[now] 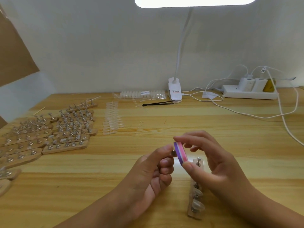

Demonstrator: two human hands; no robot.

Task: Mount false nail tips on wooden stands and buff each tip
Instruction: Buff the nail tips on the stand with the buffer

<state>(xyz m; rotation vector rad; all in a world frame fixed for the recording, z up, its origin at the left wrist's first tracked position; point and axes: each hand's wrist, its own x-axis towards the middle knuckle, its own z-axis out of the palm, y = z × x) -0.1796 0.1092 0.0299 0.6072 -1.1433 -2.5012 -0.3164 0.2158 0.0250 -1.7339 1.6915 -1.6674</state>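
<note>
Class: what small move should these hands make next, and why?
Probably a short stroke of the buffer block, pinched in the right hand, across the metal-headed peg that the left hand holds: block and peg sit close together.

Glossy wood table point(181, 122) (visible grain)

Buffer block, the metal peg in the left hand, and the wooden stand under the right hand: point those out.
buffer block point(180, 153), head view, on its purple and pink edge.
metal peg point(173, 152), head view, on its round head.
wooden stand point(194, 215), head view, on its near end.
</note>
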